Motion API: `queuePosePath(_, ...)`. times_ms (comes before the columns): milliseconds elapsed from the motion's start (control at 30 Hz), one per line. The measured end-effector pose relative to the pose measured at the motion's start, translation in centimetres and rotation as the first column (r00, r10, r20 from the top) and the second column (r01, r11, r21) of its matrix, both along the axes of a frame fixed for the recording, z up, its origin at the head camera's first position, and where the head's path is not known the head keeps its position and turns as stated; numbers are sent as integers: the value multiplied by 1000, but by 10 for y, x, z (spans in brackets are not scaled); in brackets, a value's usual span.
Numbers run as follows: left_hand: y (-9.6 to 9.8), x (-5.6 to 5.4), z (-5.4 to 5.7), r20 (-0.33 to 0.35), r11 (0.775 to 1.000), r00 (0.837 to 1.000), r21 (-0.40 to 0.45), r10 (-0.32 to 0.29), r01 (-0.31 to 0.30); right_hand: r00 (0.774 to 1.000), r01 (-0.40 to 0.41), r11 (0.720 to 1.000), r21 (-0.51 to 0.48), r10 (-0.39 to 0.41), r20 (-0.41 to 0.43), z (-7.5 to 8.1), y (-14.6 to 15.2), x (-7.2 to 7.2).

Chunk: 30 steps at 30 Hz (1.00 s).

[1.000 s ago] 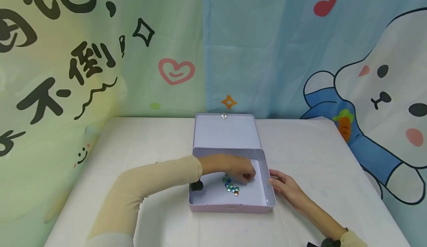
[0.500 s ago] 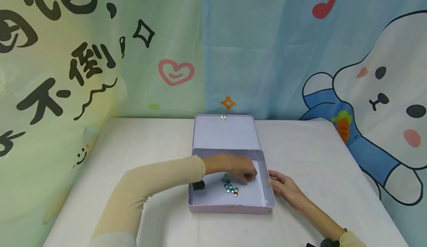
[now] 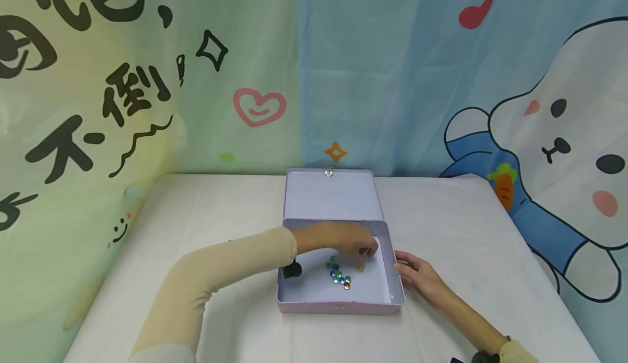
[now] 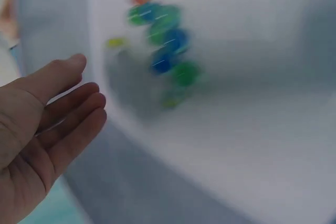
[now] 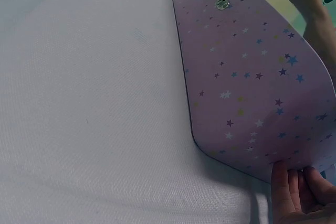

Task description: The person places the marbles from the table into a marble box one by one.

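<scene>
My left hand point(image 3: 354, 240) hovers inside an open metal box point(image 3: 338, 307), near its right side. In the left wrist view the left hand's point(image 4: 50, 116) thumb stands apart from the fingers, with nothing between them. A small yellow glass bead point(image 3: 360, 268) lies on the box floor just in front of the fingertips. Beside it sits an uneven line of green, blue and orange glass beads point(image 3: 339, 277), motion-blurred in the left wrist view. My right hand point(image 3: 422, 276) touches the box's right wall from outside, its straight fingers point(image 5: 282, 187) against the star-printed side point(image 5: 252, 93).
The raised lid point(image 3: 331, 194) stands behind the box, with a clasp point(image 3: 328, 172) at its far edge. A white cloth point(image 3: 216, 210) covers the table. Behind it hangs a printed curtain point(image 3: 358, 79).
The left hand has lifted slightly and its fingers have loosened. A yellow bead now shows below its fingertips on the box floor. The right hand stays at the box wall.
</scene>
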<state>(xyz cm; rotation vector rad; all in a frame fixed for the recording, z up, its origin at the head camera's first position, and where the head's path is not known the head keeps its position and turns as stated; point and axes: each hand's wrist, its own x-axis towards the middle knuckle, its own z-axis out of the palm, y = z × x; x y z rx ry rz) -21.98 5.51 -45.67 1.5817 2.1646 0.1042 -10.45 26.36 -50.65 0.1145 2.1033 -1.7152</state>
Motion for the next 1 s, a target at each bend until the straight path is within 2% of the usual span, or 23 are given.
queuePosePath(100, -7, -8, 22, -10, 998, 1000, 66, 10, -9, 1000, 14, 1000, 14, -14, 9, -1, -1, 0)
queuePosePath(167, -14, -14, 41, 2, 991, 1000, 131, 14, -14, 1000, 19, 999, 26, -19, 11, -1, -1, 0)
queuePosePath(300, -37, -27, 75, 34, 960, 998, 275, 51, -58, 999, 35, 998, 46, -36, 16, 0, -2, 0)
queuePosePath(367, -52, -32, 85, 51, 938, 995, 332, 91, -103, 999, 40, 998, 52, -41, 18, 0, -2, 0)
queuePosePath(433, -69, -36, 88, 74, 913, 988, 378, 137, -155, 999, 39, 998, 50, -40, 17, 1, -2, 0)
queuePosePath(533, -94, -40, 82, 140, 872, 970, 428, 197, -239, 999, 39, 998, 44, -39, 21, 1, -2, 0)
queuePosePath(600, -112, -41, 74, 211, 837, 949, 452, 236, -309, 999, 41, 998, 39, -42, 24, 2, -2, -1)
queuePosePath(667, -130, -40, 64, 298, 790, 914, 471, 275, -392, 999, 39, 998, 44, -40, 25, 2, 0, 0)
queuePosePath(733, -149, -39, 53, 388, 728, 865, 485, 318, -485, 999, 37, 999, 40, -38, 26, 2, 1, 1)
queuePosePath(800, -169, -36, 42, 441, 668, 822, 494, 360, -557, 999, 41, 999, 29, -42, 26, 1, 2, 2)
queuePosePath(867, -192, -31, 31, 461, 620, 784, 488, 415, -615, 999, 44, 999, 11, -44, 25, 1, 1, 2)
queuePosePath(1000, -239, -15, 9, 456, 552, 724, 469, 517, -689, 1000, 29, 1000, -1, -29, 10, 0, -1, -2)
